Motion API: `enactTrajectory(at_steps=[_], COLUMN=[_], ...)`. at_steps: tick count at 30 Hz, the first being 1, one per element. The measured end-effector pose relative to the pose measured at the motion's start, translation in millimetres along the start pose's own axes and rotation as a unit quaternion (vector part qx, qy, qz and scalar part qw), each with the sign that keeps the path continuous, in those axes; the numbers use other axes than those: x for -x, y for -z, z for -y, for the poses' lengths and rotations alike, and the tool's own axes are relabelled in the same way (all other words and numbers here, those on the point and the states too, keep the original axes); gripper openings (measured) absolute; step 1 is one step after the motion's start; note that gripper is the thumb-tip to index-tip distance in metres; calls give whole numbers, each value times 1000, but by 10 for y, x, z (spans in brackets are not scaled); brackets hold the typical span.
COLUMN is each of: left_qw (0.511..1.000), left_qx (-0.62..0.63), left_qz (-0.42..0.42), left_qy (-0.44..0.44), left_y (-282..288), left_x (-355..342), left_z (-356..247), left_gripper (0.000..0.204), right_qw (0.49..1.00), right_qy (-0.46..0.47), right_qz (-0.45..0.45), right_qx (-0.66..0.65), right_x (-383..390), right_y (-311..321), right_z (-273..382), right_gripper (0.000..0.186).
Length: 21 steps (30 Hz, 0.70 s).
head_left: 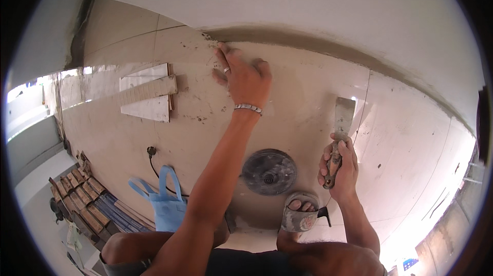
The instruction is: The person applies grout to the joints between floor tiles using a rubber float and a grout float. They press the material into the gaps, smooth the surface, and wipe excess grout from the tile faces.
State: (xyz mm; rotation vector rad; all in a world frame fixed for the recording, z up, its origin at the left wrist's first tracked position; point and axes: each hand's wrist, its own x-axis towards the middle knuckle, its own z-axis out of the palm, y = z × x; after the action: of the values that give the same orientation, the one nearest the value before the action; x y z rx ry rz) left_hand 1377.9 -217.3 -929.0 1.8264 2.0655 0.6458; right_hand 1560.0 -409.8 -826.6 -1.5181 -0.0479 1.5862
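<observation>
My right hand is closed around the handle of a putty knife, its flat, smeared blade pointing away from me over the tiled floor. Out ahead, my left hand reaches down to the floor near the base of the wall. Its fingers are bent and apart, slightly blurred, and I see nothing held in them. Dark crumbs of mortar lie by its fingertips, at the end of a grey-brown mortar band that runs along the wall's foot.
White and beige tile strips lie to the left. A black round disc rests before my sandalled foot. Near my left knee are a light blue bag, a black plug with cord and stacked long boxes.
</observation>
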Motion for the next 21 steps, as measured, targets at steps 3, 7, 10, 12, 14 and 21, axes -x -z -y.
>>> enactTrajectory(at_steps=[3,7,10,12,14,21], left_qw=[996,991,962,965,998,991], left_qx=[-85,-8,190,216,60,-134], left_qz=[13,79,180,137,-6,-1], left_qy=[-26,-103,-76,-49,-6,17], left_y=[-131,-420,-414,-369,-250,-191], left_x=[79,583,834,835,506,-139], left_z=[-262,-891,-1005,-867,-540,0], left_gripper=[52,50,54,62,78,86], right_qw=[1000,993,983,979,975,983], right_qy=[16,65,130,142,150,122], right_qz=[-11,-72,-109,-134,-150,-126], right_qx=[-24,-63,-64,-66,-67,-47], right_x=[42,99,126,151,183,248], right_y=[89,227,429,597,720,650], right_z=[81,198,279,347,397,382], right_gripper=[34,35,35,35,35,32])
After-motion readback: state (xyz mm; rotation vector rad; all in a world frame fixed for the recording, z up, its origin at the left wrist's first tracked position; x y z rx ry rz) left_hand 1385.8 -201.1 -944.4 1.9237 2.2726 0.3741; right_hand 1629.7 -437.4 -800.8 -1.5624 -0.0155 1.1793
